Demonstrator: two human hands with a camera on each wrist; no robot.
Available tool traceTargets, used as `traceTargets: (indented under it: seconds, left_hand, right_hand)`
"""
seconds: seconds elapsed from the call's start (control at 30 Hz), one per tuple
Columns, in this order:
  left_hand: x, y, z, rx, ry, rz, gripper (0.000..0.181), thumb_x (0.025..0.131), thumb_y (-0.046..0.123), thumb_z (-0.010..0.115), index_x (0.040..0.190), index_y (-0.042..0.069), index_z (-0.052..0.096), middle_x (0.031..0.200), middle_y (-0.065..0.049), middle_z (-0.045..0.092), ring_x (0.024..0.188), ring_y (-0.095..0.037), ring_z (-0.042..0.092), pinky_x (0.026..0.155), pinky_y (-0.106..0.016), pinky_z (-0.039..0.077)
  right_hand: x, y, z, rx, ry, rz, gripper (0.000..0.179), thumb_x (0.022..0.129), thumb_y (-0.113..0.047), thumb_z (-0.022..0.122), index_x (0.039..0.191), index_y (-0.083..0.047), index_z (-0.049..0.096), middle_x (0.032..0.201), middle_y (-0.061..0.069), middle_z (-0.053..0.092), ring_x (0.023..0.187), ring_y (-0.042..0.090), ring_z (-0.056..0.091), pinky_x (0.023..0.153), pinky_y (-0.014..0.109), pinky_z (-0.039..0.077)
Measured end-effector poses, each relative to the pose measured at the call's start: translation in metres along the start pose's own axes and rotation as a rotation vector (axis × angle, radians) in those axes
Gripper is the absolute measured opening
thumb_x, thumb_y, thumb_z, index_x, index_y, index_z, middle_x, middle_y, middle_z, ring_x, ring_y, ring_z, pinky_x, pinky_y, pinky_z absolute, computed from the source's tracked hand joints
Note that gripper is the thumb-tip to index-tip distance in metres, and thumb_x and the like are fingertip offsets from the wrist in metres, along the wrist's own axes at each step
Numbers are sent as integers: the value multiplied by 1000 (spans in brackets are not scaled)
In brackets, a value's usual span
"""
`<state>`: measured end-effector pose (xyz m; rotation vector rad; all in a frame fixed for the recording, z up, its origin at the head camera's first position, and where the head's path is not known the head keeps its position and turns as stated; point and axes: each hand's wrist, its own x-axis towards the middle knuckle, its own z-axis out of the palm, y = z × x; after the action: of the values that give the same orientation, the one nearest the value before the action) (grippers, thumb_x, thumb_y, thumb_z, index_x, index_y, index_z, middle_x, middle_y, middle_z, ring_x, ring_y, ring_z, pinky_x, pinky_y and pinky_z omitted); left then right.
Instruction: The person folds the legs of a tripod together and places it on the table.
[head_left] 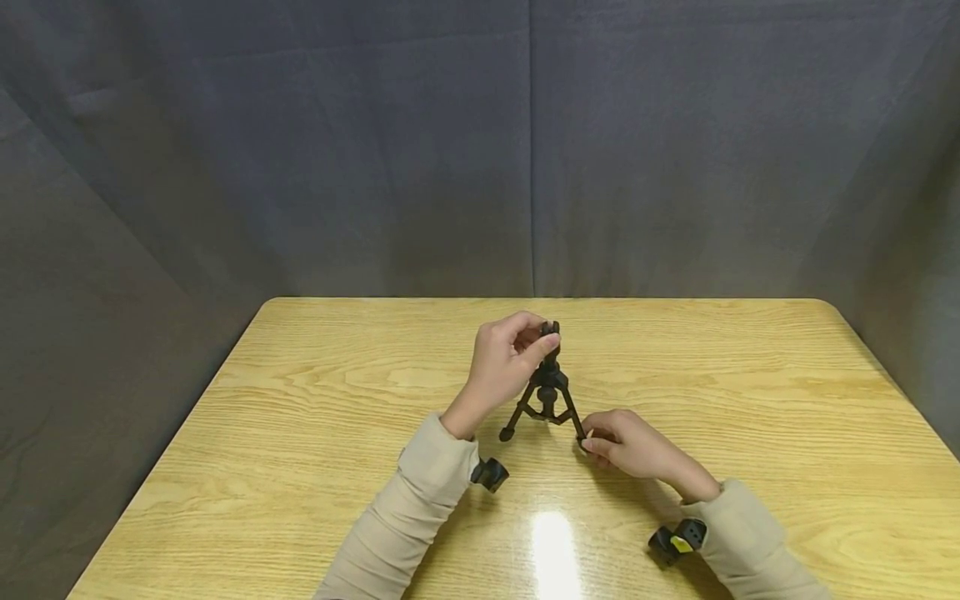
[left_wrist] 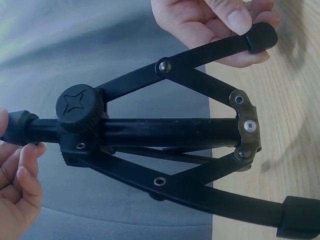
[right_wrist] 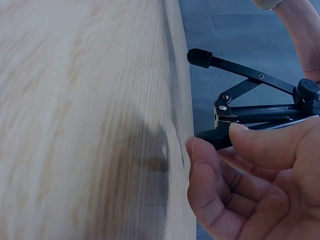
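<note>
Black legs splayed, the tripod (head_left: 549, 379) is upright around the middle of the tabletop (head_left: 750, 392), short of its far edge, wood grain stretching wide either side. Our left grip (head_left: 504, 354) clamps its top; our right grip (head_left: 628, 443) pinches one capped foot (left_wrist: 262, 37).

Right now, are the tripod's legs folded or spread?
Spread: two legs angle away from the center column, braces reaching them. The left hand holds the tripod by its top; the right hand pinches one foot.
</note>
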<state>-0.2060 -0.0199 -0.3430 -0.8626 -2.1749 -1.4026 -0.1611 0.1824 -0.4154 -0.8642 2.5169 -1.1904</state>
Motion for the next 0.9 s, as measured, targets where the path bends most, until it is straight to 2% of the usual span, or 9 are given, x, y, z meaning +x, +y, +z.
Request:
traceTargets:
  seconds: [0.47, 0.7, 0.9]
  left_hand:
    - [0, -2, 0, -65, 30, -19, 8, 83, 7, 66, 84, -1, 66, 69, -8, 63, 57, -11, 51, 54, -20, 42]
    - [0, -3, -1, -97, 54, -59, 9, 84, 8, 65, 85, -1, 66, 69, -8, 63, 56, -9, 49, 53, -19, 40]
    - [0, -5, -1, -125, 68, -53, 10, 84, 7, 65, 85, -2, 66, 68, -9, 63, 56, -10, 50, 53, -20, 40]
  right_hand:
    - [3, -2, 2, -20, 32, 13, 9, 89, -1, 53, 90, 1, 62, 61, 0, 57, 54, 11, 53, 49, 23, 43]
    - [4, -5, 0, -43, 53, 2, 9, 89, -2, 54, 89, 1, 62, 60, 0, 56, 52, 8, 50, 47, 23, 40]
    - [5, -4, 2, -45, 66, -2, 8, 89, -1, 54, 84, -1, 62, 59, 1, 55, 51, 5, 47, 48, 23, 39]
